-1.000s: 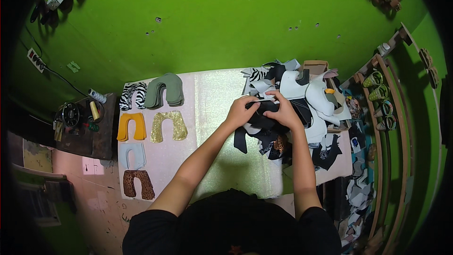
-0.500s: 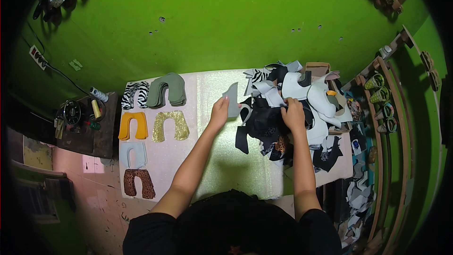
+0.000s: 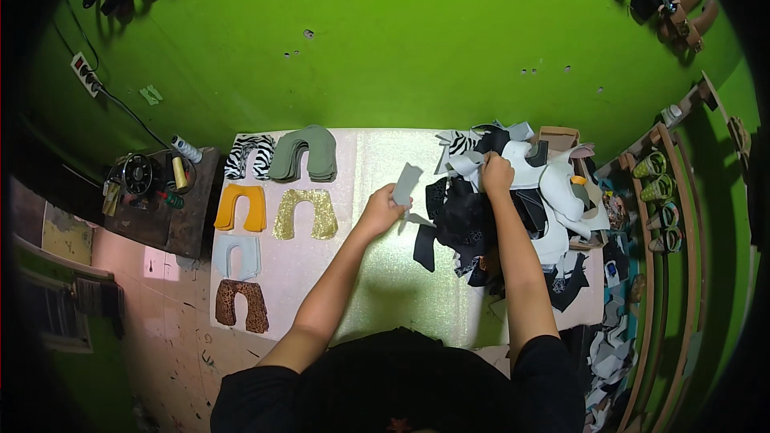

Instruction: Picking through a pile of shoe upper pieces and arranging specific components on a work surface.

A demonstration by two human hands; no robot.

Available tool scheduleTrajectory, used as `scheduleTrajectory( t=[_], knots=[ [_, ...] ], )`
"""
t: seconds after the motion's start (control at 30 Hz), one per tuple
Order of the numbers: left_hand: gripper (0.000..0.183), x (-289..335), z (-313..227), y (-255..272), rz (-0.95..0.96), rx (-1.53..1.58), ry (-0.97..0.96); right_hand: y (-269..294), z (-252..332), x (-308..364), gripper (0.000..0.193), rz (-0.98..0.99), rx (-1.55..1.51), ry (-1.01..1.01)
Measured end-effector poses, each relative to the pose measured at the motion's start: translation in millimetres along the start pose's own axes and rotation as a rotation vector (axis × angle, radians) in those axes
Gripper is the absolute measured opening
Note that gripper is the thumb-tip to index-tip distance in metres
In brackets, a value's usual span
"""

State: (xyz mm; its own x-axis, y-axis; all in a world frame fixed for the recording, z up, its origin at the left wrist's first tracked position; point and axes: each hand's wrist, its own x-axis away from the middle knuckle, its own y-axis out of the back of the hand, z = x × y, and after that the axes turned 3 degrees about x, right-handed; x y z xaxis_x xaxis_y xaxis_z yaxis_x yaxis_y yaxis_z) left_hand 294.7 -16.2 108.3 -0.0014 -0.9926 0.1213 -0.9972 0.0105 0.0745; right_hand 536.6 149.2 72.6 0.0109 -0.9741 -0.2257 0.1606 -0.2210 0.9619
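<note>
My left hand is closed around a small grey scrap of sheet material, lifted above the table just left of the scrap pile. At the far side of that pile, my right hand pinches a pale scrap, its fingertips partly hidden. Black cut-offs lie beneath and beside my right wrist, with white ones to the right. On the table's left part are U-shaped pieces: zebra-striped, grey-green, orange-yellow, glittery gold, pale grey and leopard-patterned.
A pale table stands against the green wall. At its left is a dark stand with thread spools. A cardboard box sits behind the scraps. On the right, a wooden rack holds sandals.
My right hand has moved farther back over the pile. The grey scrap in my left hand has turned and tilted. The whole view has shifted slightly.
</note>
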Motion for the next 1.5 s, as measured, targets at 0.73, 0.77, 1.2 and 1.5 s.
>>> scheduleTrajectory(
  t=[0.73,0.77,1.2,1.5],
  knots=[
    [0.034,46,0,16,-0.176,0.417,0.112,109,60,61,0.026,0.83,-0.832,0.359],
    [0.035,51,-2,19,-0.169,0.357,0.091,114,65,67,0.025,0.733,-0.696,0.415],
    [0.041,95,-17,25,-0.137,0.342,0.063,152,91,129,0.014,0.129,-0.515,0.386],
    [0.033,103,0,-1,-0.066,0.668,0.166,110,128,211,0.025,0.136,-0.801,0.493]
  ],
)
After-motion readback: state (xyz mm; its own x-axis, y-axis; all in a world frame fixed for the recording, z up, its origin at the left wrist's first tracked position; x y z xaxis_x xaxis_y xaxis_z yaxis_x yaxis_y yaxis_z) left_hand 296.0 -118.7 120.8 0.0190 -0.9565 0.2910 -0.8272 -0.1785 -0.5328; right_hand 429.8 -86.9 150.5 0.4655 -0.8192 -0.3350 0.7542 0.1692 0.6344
